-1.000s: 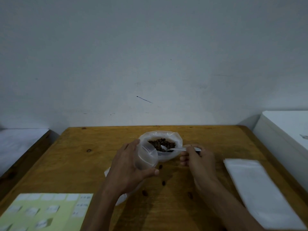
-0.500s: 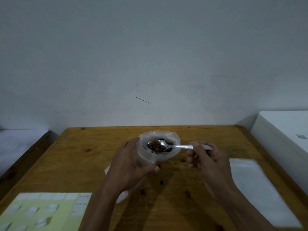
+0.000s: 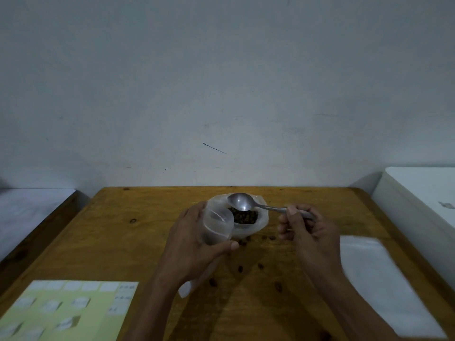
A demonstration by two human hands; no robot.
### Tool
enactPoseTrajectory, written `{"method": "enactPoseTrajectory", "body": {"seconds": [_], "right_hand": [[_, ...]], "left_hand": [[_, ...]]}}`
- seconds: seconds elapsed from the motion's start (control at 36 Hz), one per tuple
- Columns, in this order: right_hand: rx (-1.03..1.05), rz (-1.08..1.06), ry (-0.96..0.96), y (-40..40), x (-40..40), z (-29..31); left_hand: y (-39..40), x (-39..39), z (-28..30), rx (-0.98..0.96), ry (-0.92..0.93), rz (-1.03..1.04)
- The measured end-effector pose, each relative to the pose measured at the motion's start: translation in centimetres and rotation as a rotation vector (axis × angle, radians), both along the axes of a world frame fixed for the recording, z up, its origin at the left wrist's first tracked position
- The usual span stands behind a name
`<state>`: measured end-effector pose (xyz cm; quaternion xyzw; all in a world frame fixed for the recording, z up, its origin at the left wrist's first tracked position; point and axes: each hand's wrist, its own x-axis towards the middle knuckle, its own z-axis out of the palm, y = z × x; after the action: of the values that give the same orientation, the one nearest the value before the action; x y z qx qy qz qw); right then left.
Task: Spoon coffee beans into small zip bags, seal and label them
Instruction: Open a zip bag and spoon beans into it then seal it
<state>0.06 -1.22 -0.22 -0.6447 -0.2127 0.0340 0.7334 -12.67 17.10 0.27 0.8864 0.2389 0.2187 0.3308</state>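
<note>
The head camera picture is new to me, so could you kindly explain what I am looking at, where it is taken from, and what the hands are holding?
There is no machine here: a person works with bare hands, and the camera sits on their head, looking forward and down. The left hand holds a small clear zip bag open. The right hand pinches the handle of a metal spoon, whose bowl looks empty and hovers over a larger plastic bag of coffee beans. All this is on a wooden table. Some loose beans lie spilled on the wood. At near left is a yellow sheet of labels; at right lies a stack of flat clear bags.
</note>
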Motion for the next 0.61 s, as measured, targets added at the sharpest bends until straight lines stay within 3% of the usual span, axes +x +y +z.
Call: {"method": "enactPoseTrajectory", "body": {"seconds": [0.08, 0.22, 0.33, 0.42, 0.47, 0.61], "right_hand": [[-0.082, -0.058, -0.040, 0.7, 0.7, -0.6], [-0.381, -0.113, -0.186, 1.7, 1.7, -1.4], [-0.597, -0.091, -0.198, 2.2, 1.7, -0.7], [-0.787, -0.204, -0.387, 2.2, 1.6, -0.5], [-0.735, -0.215, -0.497, 2.2, 0.7, 0.5], [-0.558, 0.066, -0.550, 3.6, -2.8, 4.7]], "left_hand": [[0.1, 0.0, -0.1, -0.018, -0.034, 0.012], [0.3, -0.2, 0.0, -0.053, -0.063, 0.020], [0.5, -0.9, 0.3, -0.124, -0.129, 0.031], [0.5, -1.4, 0.8, -0.153, -0.206, 0.032], [0.4, -1.6, 1.2, -0.155, -0.247, 0.048], [0.1, -1.8, 2.0, -0.155, -0.324, 0.088]]}}
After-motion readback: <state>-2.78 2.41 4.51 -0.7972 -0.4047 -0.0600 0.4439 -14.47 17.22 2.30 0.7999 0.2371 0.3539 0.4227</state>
